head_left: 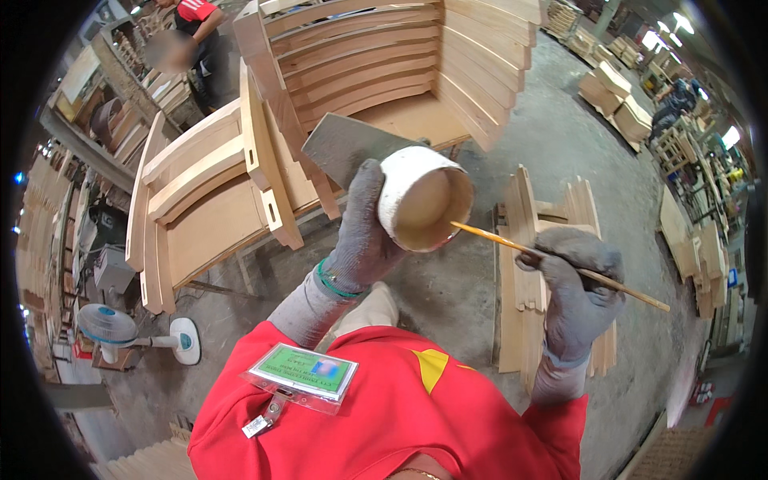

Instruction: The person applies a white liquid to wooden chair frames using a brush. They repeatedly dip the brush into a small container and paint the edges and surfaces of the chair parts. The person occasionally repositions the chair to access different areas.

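Note:
My left hand (364, 240), in a grey knit glove with a green-edged cuff, grips a white cup (392, 192) tilted so that its mouth shows. Pale tan contents (424, 200) lie inside; I cannot tell what they are. Behind the cup juts a flat grey piece (348, 144), and whether my hand holds it too is hidden. Between the fingers of my gloved right hand (580, 276) is a thin wooden stick (520, 246). Its yellowish far end meets the cup's rim, while the other end sticks out past my hand to the right.
Slatted wooden frames (360, 72) stand stacked ahead, beside more curved-rail frames (200, 184) on the left. Wooden parts (520, 320) are piled under my right arm. A fan (108, 324) lies at the left. Another person (196, 40) is at the far left.

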`<state>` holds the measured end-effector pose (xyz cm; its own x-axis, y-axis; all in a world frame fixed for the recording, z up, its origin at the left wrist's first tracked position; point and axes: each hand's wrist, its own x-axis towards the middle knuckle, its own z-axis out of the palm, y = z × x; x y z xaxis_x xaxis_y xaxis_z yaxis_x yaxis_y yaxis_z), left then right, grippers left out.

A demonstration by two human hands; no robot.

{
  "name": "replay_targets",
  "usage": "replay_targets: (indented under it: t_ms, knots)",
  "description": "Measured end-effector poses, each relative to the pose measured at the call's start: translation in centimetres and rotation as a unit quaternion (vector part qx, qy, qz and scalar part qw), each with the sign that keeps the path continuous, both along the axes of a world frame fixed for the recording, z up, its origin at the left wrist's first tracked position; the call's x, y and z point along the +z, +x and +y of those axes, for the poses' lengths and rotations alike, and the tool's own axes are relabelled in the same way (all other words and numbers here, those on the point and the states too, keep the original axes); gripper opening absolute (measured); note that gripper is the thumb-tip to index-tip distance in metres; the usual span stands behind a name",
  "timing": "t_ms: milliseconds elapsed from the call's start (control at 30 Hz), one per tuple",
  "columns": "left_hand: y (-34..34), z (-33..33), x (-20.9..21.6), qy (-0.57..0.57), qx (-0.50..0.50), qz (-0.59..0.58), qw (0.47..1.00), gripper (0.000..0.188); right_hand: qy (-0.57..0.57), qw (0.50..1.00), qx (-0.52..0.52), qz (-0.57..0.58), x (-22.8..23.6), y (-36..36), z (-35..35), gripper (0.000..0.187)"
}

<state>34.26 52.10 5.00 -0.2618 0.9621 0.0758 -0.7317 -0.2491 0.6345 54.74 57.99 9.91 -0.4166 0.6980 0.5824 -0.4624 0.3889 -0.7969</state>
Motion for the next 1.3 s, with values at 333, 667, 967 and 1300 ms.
replay_targets:
  t_ms: [333, 667, 967, 1300]
  knots:
    - [-6.6, 9.3, 0.9, 0.076, 0.122, 0.193, 0.971, 0.053, 0.010, 0.993, 0.114, -0.034, 2.3, -9.4, 12.2, 0.021]
    - [-11.1, 16.4, 2.8, 0.155, 0.241, 0.058, 0.956, 0.062, 0.025, 0.982, 0.186, 0.006, 3.2, -17.3, 22.2, 0.018]
    - [-10.7, 16.6, 3.9, 0.141, 0.450, 0.092, 0.877, 0.064, -0.105, 0.938, 0.330, 0.014, 2.3, -22.2, 25.0, 0.015]
    - [-7.6, 18.0, 2.9, 0.063, 0.672, 0.147, 0.723, 0.063, -0.100, 0.844, 0.526, 0.029, 1.6, -25.3, 28.5, 0.009]
